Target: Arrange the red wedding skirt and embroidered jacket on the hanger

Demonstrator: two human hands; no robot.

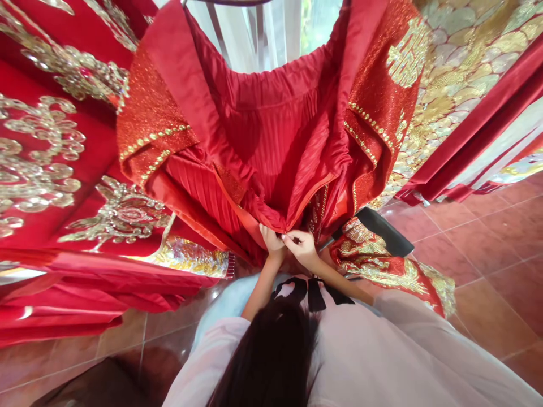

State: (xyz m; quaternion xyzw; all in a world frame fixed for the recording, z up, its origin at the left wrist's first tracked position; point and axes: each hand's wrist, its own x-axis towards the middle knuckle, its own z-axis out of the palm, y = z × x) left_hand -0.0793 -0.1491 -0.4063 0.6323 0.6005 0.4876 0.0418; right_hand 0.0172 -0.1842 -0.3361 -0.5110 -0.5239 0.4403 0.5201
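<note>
A red pleated skirt [271, 130] with a gathered waistband hangs in front of me, glittery orange-red panels with gold beading at its sides. Low on its front edge, my left hand [272, 242] pinches the cloth. Close beside it on the right, my right hand [302, 246] has thumb and finger pressed together at the same edge. The two hands almost touch. Whatever small part lies between the fingertips is too small to make out. Both forearms reach up from the bottom of the view.
Red garments with gold and crystal embroidery [38, 152] hang at left. A gold scale-patterned garment [458, 73] hangs at right. Below it, an embroidered red cloth [394, 271] lies by a black flat-topped object [382, 232]. The floor [487, 243] is reddish tile.
</note>
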